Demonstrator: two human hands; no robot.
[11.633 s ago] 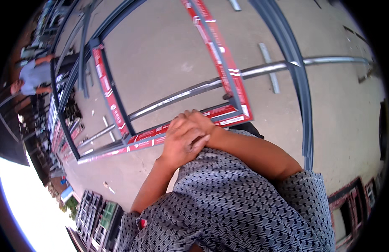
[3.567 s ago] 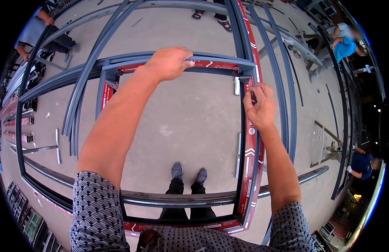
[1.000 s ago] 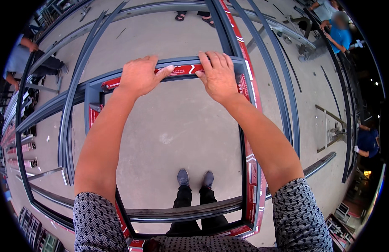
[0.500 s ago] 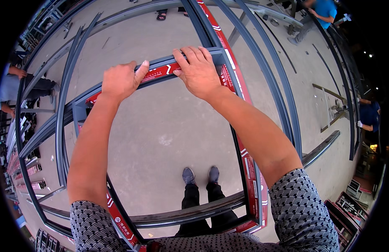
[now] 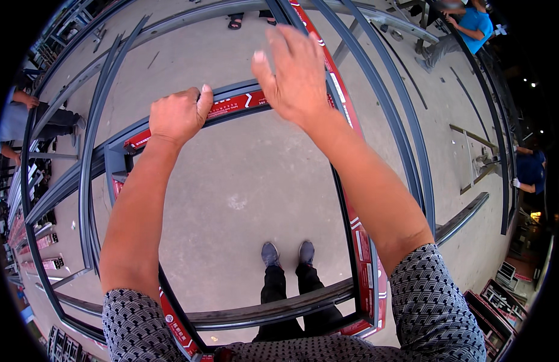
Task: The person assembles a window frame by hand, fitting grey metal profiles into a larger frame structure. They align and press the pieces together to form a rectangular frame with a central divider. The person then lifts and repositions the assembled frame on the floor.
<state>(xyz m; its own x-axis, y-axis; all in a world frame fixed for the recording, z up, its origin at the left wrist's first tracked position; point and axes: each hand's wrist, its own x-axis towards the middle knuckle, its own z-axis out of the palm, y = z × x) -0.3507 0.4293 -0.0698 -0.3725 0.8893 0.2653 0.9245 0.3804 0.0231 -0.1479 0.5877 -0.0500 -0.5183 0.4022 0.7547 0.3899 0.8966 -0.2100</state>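
Note:
A grey metal window frame (image 5: pixel 236 104) with red protective film lies in front of me, its far bar crossing below my hands. My left hand (image 5: pixel 178 114) is closed round that far bar near its left corner, with the thumb along the top. Raised over the bar's right end is my right hand (image 5: pixel 293 78), slightly blurred, its fingers apart and nothing in it. It hides the frame's far right corner.
Long grey metal bars (image 5: pixel 385 90) run past on the right, and more profiles (image 5: pixel 101 120) on the left. A support beam (image 5: pixel 273 308) crosses near my legs. Co-workers stand at the left (image 5: pixel 23 120), far right (image 5: pixel 530 169) and upper right (image 5: pixel 472 30). Stacked frames (image 5: pixel 494 314) lie lower right.
My right hand has let go of the frame's far bar and moved up and away, its fingers spreading. The left hand keeps its hold almost unchanged.

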